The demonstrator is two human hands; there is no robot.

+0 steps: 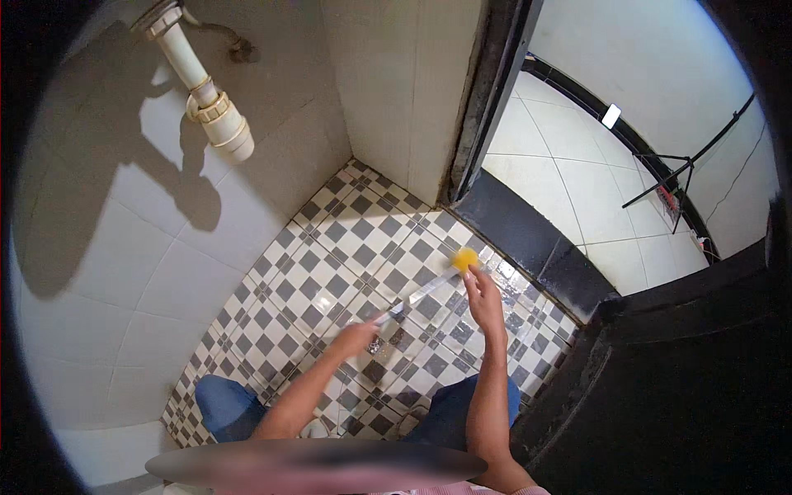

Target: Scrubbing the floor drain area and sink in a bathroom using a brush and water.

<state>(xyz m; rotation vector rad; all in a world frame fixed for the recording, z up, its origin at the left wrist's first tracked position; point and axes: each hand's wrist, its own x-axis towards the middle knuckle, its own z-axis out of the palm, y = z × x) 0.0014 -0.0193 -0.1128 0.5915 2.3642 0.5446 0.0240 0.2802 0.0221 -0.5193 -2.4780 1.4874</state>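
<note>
My left hand (357, 339) is closed around the lower end of a light-coloured flat handle or strip (427, 288), which slants up to the right above a checkered tile floor (334, 288). At its far end is a blurred yellow object (465, 258), whose kind I cannot tell. My right hand (482, 297) is at this yellow object, its fingertips overlapping the lower edge; whether they grip it is unclear. The floor near both hands shines as if wet.
A white plastic drain trap (226, 124) hangs by the tiled wall at upper left. A dark raised threshold (520, 232) borders the doorway. Beyond stand a black tripod (687, 162) and a white rectangular object (611, 116). Dark door (680, 371) at right.
</note>
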